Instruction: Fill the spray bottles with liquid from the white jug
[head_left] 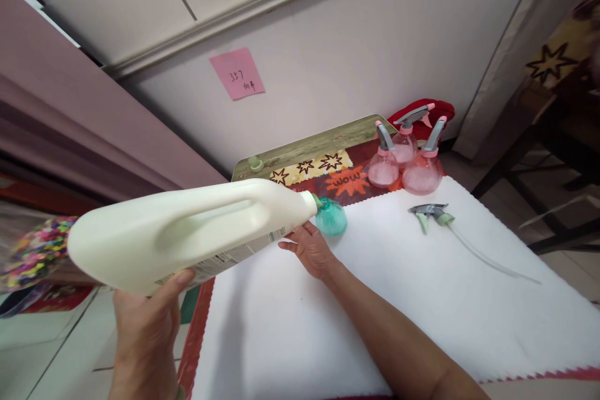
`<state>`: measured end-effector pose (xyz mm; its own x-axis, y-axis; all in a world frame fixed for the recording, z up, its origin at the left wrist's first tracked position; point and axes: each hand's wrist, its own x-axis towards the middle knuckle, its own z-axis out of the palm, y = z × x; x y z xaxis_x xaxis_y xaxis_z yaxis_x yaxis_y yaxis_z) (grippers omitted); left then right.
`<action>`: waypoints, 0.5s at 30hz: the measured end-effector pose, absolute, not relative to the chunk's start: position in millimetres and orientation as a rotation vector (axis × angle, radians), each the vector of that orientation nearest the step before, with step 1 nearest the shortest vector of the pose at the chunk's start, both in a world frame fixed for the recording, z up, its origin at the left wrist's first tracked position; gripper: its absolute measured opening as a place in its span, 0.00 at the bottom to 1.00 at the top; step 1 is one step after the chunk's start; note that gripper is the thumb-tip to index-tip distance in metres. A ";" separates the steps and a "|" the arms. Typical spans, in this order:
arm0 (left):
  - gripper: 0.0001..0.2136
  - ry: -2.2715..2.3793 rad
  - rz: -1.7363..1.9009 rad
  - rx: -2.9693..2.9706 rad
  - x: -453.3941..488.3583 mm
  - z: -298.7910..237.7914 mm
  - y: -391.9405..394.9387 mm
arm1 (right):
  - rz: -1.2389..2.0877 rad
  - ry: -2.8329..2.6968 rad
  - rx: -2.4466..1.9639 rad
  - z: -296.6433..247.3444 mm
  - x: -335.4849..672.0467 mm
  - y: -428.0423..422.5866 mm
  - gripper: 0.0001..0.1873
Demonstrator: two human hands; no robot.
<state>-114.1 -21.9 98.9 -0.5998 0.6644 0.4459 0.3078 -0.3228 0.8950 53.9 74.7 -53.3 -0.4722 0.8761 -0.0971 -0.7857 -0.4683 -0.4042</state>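
A large cream-coloured detergent jug [122, 231] with a hollow handle is tipped on its side. My left hand [150, 319] grips its underside near the base, thumb along the label. Under the neck, my right hand [314, 250] steadies the jug with its fingers, which the jug partly hides. The jug's mouth, with a green spout, meets the opening of a small round green bottle [332, 219] standing on the white cloth. Whether liquid is flowing cannot be seen. To the right lies a detached spray trigger head [434, 215], grey and pale green, with a long clear tube.
Three pink spray bottles [422, 174] with grey triggers stand at the table's back right, beside something red. The white cloth [290, 325] covers the near tabletop. A pink note [237, 74] is stuck on the wall behind. Colourful small items [40, 250] are at the left.
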 end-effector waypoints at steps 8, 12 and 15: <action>0.23 1.620 2.013 1.259 -113.5 99.7 -20.9 | 2.050 -0.357 -0.364 -53.1 53.7 75.4 0.24; 0.22 1.617 2.012 1.255 -113.5 99.6 -20.4 | 2.050 -0.350 -0.364 -53.6 53.2 75.5 0.24; 0.22 1.627 2.005 1.266 -113.8 99.1 -20.9 | 2.048 -0.356 -0.366 -53.5 53.6 75.4 0.24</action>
<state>-113.8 -20.9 99.1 -0.5839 0.6727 0.4545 0.3061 -0.3361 0.8907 53.6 75.4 -53.5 -0.4690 0.8764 -0.1096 -0.7878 -0.4712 -0.3966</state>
